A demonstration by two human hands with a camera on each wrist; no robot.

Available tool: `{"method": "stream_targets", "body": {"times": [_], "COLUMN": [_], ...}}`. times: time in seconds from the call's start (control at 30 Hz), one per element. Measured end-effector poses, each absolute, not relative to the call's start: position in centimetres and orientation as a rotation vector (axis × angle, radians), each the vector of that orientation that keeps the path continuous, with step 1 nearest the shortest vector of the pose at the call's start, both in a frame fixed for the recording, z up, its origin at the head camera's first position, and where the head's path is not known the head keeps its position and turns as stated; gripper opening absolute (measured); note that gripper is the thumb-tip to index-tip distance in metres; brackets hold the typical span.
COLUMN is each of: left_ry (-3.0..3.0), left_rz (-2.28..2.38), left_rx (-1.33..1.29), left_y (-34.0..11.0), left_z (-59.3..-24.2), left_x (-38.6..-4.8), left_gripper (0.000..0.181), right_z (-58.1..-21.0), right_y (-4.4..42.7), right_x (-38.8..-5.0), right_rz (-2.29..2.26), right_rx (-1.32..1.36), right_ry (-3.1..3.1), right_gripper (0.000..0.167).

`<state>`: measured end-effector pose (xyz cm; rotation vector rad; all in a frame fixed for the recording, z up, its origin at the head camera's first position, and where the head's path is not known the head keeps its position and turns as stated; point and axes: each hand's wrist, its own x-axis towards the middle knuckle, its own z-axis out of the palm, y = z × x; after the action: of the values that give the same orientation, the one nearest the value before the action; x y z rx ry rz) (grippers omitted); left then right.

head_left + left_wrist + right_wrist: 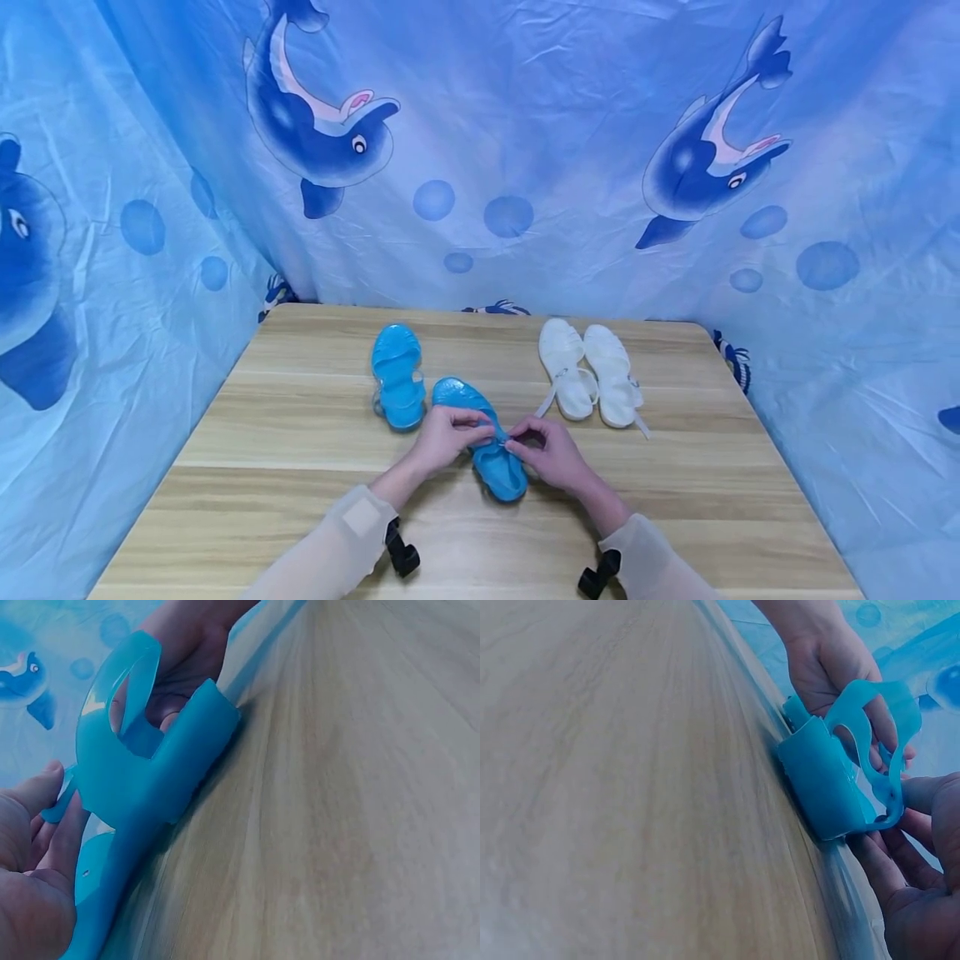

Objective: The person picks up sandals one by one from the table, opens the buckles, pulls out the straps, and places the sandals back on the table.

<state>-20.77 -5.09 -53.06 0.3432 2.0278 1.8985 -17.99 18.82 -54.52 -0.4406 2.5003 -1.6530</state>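
Observation:
A blue jelly sandal (501, 477) lies at a slant on the wooden table, its heel toward the person. My left hand (447, 435) is at its left side and pinches the sandal's ankle strap (64, 796) between thumb and fingers. From the other side my right hand (551, 452) pinches the strap near the ankle opening, its fingers curled beside the sandal's heel (821, 787). Both hands' fingertips come close together above the sandal. Whether the strap runs through a buckle is too small to tell.
A second blue sandal (399, 379) lies to the upper left. A pair of white sandals, one left (561, 354) and one right (609, 373), rests at the back right with loose straps. Blue dolphin-print cloth (480, 150) encloses the wooden table (300, 442) at the back and sides.

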Motion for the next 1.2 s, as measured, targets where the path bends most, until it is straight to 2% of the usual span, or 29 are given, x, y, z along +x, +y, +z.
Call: {"method": "stream_targets", "body": {"times": [0.1,0.37,0.53,0.8,0.9,1.07,1.13,1.2], "left_ry": [2.026,2.396,2.447,2.439,2.53,2.596,2.608,2.615], "left_rz": [1.919,1.662,1.651,1.563,1.371,1.252,1.269,1.284], "left_rx": [0.309,0.567,0.578,0.543,0.565,0.626,0.61,0.587], "left_y": [-5.2,-3.8,-3.3,-5.0,-5.4,-5.0,-4.9,-4.9], "left_z": [-52.9,-51.0,-50.4,-50.7,-50.8,-50.7,-50.6,-50.6], "left_x": [-20.7,-20.8,-20.7,-20.0,-19.4,-19.0,-18.9,-18.9], "left_gripper": [0.025,0.03,0.031,0.05,0.042,0.02,0.016,0.014], "right_z": [-54.7,-54.3,-53.3,-51.8,-51.8,-51.3,-50.7,-50.2], "right_y": [18.7,19.0,18.8,18.8,19.5,20.2,20.0,19.6], "right_x": [-18.0,-17.7,-17.4,-18.1,-18.4,-18.3,-18.3,-18.5], "right_rz": [-1.651,-1.635,-1.679,-1.761,-1.688,-1.537,-1.403,-1.255], "right_rx": [-0.455,-0.355,-0.312,-0.281,-0.267,-0.369,-0.519,-0.684], "right_ry": [2.52,2.545,2.51,2.57,2.685,3.003,3.096,3.081], "right_gripper": [0.01,0.013,0.011,0.008,0.014,0.042,0.043,0.036]}}
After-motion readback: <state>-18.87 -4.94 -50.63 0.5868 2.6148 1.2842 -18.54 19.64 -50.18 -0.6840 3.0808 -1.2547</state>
